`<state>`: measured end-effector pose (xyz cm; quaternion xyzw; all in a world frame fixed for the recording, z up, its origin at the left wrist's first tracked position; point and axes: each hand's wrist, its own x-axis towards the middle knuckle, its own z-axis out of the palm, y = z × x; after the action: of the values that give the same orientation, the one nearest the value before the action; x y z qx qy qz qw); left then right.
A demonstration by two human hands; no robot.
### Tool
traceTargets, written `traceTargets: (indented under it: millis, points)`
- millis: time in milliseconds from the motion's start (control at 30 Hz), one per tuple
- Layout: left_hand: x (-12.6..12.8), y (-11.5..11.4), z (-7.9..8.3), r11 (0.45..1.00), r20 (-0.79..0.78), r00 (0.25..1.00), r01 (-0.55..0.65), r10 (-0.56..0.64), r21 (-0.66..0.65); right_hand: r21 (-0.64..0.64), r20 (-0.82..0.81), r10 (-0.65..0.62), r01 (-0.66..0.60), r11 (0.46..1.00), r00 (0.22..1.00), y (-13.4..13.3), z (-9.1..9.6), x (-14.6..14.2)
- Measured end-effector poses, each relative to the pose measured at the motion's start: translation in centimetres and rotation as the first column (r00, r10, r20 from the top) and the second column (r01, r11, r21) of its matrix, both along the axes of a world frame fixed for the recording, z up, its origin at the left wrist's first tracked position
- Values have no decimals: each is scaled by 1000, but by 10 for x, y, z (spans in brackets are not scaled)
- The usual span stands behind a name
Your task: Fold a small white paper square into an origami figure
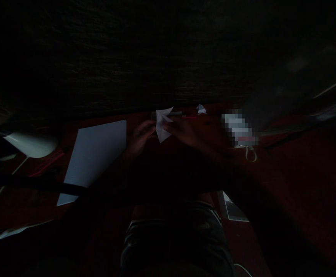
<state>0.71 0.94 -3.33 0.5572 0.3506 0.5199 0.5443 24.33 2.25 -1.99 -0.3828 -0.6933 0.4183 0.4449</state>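
Note:
In the dim head view, a small piece of white paper (pixel 161 130), folded with pointed corners and flaps, stands between my two hands. My left hand (pixel 142 134) pinches its left edge with bent fingers. From the other side my right hand (pixel 183 132) grips the paper, the thumb lying against its front face near a flap. The fingers behind the paper are hidden. A grey, bar-shaped object (pixel 176 114) lies just behind it.
Left of my hands lies a stack of white paper (pixel 98 150). A white lamp-like shade (pixel 34 145) and a red strip (pixel 48 161) are further left. A crumpled paper scrap (pixel 202 109) and a red pen-like item (pixel 189 117) lie behind; a blurred-out item with a cord loop (pixel 251 154) sits right.

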Motion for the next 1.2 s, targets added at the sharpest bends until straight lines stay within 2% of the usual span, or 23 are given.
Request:
traceTargets:
  millis: [100, 333, 500, 600, 767, 867, 1000, 1200]
  points:
    - [-1, -1, 1, 1000, -25, 1000, 7, -7, -1, 4, -67, 23, -23, 1000, 997, 2, 0, 0]
    - [3, -9, 11, 999, -103, 994, 43, -45, -18, 30, -102, 122, -120, 992, 987, -2, -2, -5]
    - [5, -14, 14, 998, -138, 989, 39, -46, -48, 2, -60, 67, -67, 998, 996, -5, 1, -6]
    - [4, -13, 14, 998, -150, 987, 53, -59, -43, -60, -69, 35, -39, 997, 997, -3, 0, -3]
    - [4, -6, 8, 999, -4, 999, -50, 50, -20, -187, -120, 20, -43, 981, 993, -5, 3, 2]
    - [4, -3, 3, 997, 16, 998, -54, 55, -51, -227, -155, 55, -89, 970, 986, -9, 8, 3]
    - [6, -3, 1, 999, -43, 999, -24, 23, -35, -217, -149, 69, -100, 971, 987, -12, 12, 2]
    - [4, 0, 0, 989, 19, 991, -130, 132, -72, -144, -128, 124, -142, 979, 984, -9, 13, 5]
